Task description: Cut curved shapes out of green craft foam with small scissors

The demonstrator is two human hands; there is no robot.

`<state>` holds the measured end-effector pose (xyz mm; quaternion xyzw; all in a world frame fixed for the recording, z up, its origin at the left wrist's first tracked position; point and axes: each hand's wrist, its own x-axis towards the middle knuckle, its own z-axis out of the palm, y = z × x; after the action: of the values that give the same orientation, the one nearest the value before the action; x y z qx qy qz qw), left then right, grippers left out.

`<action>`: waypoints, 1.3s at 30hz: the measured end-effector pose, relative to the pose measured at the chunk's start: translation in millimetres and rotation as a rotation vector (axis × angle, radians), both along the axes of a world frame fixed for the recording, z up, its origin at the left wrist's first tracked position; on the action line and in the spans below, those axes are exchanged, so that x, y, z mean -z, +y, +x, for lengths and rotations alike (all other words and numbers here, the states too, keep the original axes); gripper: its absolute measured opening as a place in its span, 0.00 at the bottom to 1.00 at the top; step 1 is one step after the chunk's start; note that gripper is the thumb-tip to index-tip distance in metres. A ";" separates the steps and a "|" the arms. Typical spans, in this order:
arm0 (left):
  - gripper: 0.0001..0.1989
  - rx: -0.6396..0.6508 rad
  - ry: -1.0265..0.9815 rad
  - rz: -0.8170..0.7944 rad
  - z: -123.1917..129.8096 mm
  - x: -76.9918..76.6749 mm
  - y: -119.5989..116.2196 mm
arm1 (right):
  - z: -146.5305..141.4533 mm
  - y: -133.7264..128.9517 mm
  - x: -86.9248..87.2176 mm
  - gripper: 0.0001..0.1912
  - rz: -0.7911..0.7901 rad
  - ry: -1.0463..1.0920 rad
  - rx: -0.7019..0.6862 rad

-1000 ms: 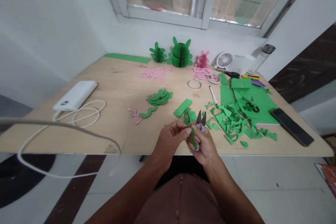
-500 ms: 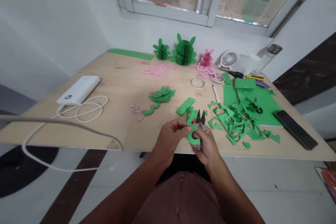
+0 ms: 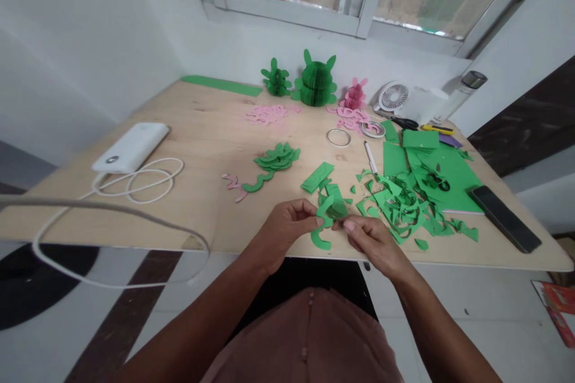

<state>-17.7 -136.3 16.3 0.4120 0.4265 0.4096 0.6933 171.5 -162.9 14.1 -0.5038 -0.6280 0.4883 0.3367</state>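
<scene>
My left hand (image 3: 291, 224) pinches a wavy green paper cutout (image 3: 320, 238) between thumb and fingers, just above the table's front edge. Close by on the right, my right hand (image 3: 371, 239) has its thumb and fingers pressed together at the cutout's side. What it holds, if anything, I cannot make out. Behind both hands lie green paper pieces (image 3: 330, 191) and a folded green strip (image 3: 318, 176). Left of these sits a stack of green cutouts (image 3: 277, 157), with a wavy green piece (image 3: 257, 184) and a pink piece (image 3: 234, 185) beside it.
Green scraps (image 3: 404, 209) spread to the right, near a black phone (image 3: 503, 218). A white pen (image 3: 371, 157) and tape rolls (image 3: 338, 137) lie farther back. Paper figures (image 3: 315, 84) and a small fan (image 3: 393, 97) stand by the wall. A white power bank (image 3: 130, 146) with a looped cable is left.
The snips that showed in my right hand are no longer visible. My right hand has moved slightly right and turned its fingers toward the cutout, which my left hand still holds.
</scene>
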 end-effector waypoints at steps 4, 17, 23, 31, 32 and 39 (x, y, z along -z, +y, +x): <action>0.07 0.038 0.014 0.003 -2.6 0.2 1.0 | 4.0 0.5 -1.5 0.22 0.029 -0.071 -0.047; 0.07 0.104 -0.012 0.007 -6.6 -5.7 3.3 | 1.8 -0.1 -6.6 0.20 0.079 -0.122 -0.108; 0.07 0.122 0.003 0.044 -9.1 -4.5 5.3 | 0.9 -0.9 -6.3 0.19 0.049 -0.110 -0.107; 0.07 0.139 -0.005 0.059 -9.3 -4.1 6.3 | 1.8 -2.4 -3.2 0.21 -0.006 -0.063 -0.082; 0.07 0.144 -0.008 0.056 -9.1 -4.4 6.5 | 2.1 -2.5 -2.8 0.21 -0.018 -0.058 -0.086; 0.08 0.163 -0.005 0.059 -9.1 -6.2 8.7 | 2.8 -3.0 -2.7 0.22 -0.019 -0.042 -0.092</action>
<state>-26.8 -127.6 22.4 0.4646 0.3774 0.3655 0.7129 174.3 -166.0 16.8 -0.4876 -0.6528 0.4984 0.2962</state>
